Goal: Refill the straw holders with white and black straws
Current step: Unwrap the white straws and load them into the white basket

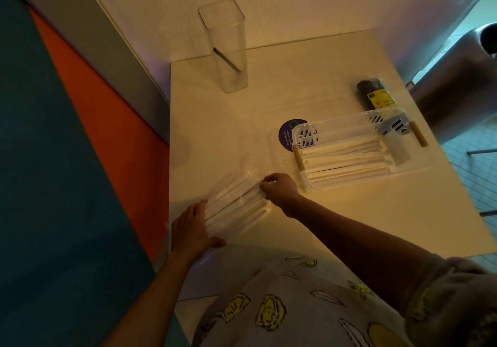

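A clear plastic pack of white straws (236, 207) lies near the table's front left corner. My left hand (192, 232) grips its near end. My right hand (279, 188) pinches the wrapping at its far end. A white slotted basket (357, 147) to the right holds several wrapped white straws. At the back stands a tall clear square holder (228, 48) with a single black straw (227, 60) leaning inside. A dark pack of black straws (375, 94) with a yellow label lies behind the basket.
The white table (349, 225) sits against a white wall in a corner, with its right and front edges close by. A purple round sticker (286, 134) is on the tabletop beside the basket. A metal bin (462, 77) stands beyond the right edge.
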